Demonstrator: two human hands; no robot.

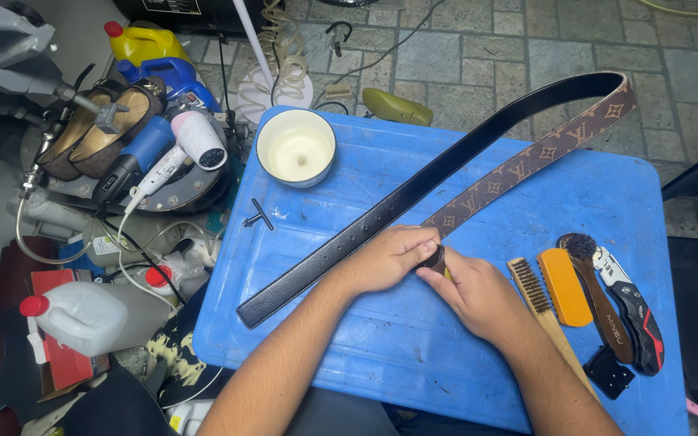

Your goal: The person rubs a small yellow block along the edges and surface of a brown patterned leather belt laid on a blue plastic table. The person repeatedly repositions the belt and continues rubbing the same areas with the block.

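A long leather belt (414, 190) lies folded over on a blue plastic table (365, 339), its black side running from the near left to the far right and its brown patterned side (527, 161) doubling back toward me. My left hand (385, 258) presses down on the belt near the brown end. My right hand (478, 295) pinches that brown end, thumb and fingers closed on it. Something small sits between the fingers; I cannot tell what it is.
A white tub of pale cream (296, 148) and a small black T-shaped key (258, 216) sit at the table's far left. Brushes (563, 287) and a folding knife (632, 311) lie at the right. Bottles, a hair dryer (179, 153) and shoes clutter the left floor.
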